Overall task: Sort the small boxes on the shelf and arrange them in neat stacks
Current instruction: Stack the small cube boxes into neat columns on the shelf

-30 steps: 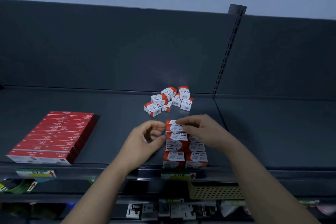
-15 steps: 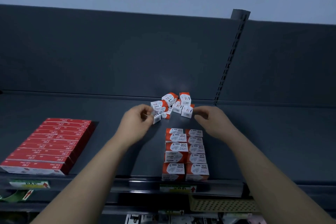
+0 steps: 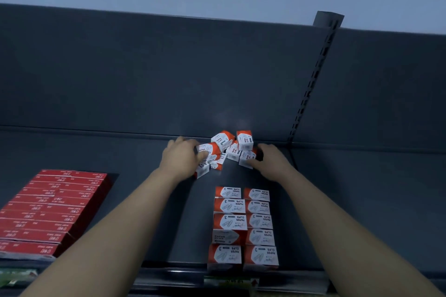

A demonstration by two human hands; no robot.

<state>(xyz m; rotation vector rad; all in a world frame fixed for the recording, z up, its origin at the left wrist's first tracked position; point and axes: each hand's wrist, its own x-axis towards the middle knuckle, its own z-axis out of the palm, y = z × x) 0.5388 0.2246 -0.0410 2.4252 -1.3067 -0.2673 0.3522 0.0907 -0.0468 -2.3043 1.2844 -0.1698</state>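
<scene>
On the dark grey shelf the small red-and-white paper clip boxes lie in two groups. A loose pile of them sits near the back edge of the shelf, about midway along it, with the boxes tumbled at different angles and leaning on each other. The neat stacks stand at the front edge, well apart from the pile: two columns side by side, touching, running from the front edge toward the back, printed tops facing up. Both arms reach over the shelf to the pile, one on each side of it. The left hand lies over the boxes at the pile's left side with its fingers curled down onto them; it is blurred, so I cannot tell whether its grip is clamped on a box or only resting there. The right hand is at the pile's right side, its grip clamped on the rightmost box, thumb at the near corner and fingers curled behind the far side. Near the left front corner of the shelf lies a block of flat red boxes, laid in overlapping rows. Behind the pile rises the grey back panel, and a slotted upright meets the shelf's back edge just right of the right hand. A green label sits on the front edge below the stacks.
</scene>
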